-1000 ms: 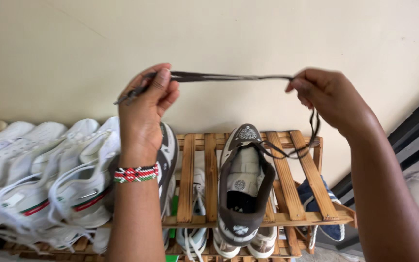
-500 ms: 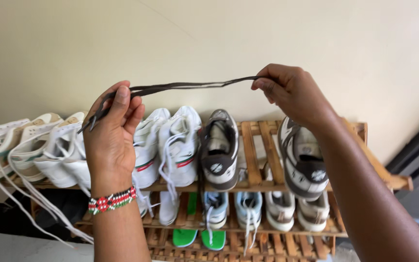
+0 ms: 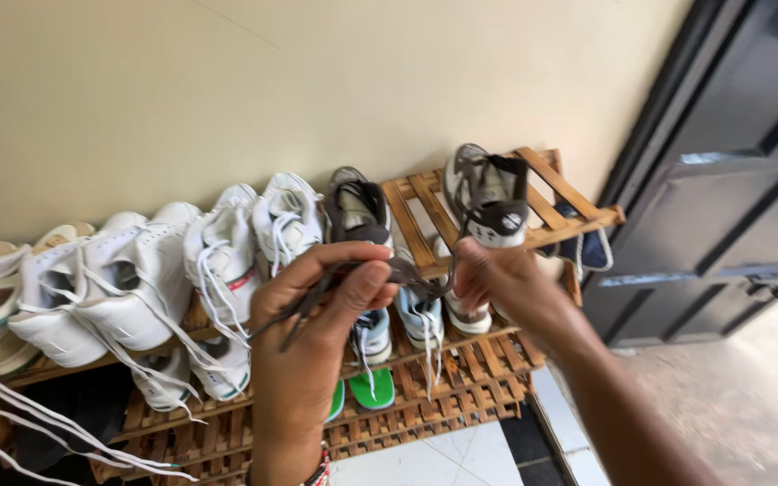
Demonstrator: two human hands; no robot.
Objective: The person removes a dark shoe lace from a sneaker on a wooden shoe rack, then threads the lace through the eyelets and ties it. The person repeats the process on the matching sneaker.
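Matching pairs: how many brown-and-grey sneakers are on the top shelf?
2. The left brown-and-grey sneaker stands mid-shelf beside the white sneakers; the right brown-and-grey sneaker is near the shelf's right end. Others could be hidden behind the left hand and right hand holding the dark lace.

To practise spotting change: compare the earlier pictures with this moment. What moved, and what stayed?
Both hands dropped and closed together: left hand and right hand now bunch the dark shoelace, no longer stretched. Both still grip it; shoes stay on the wooden rack.

The hands have dropped and come close together, so the dark shoelace is bunched, no longer stretched.
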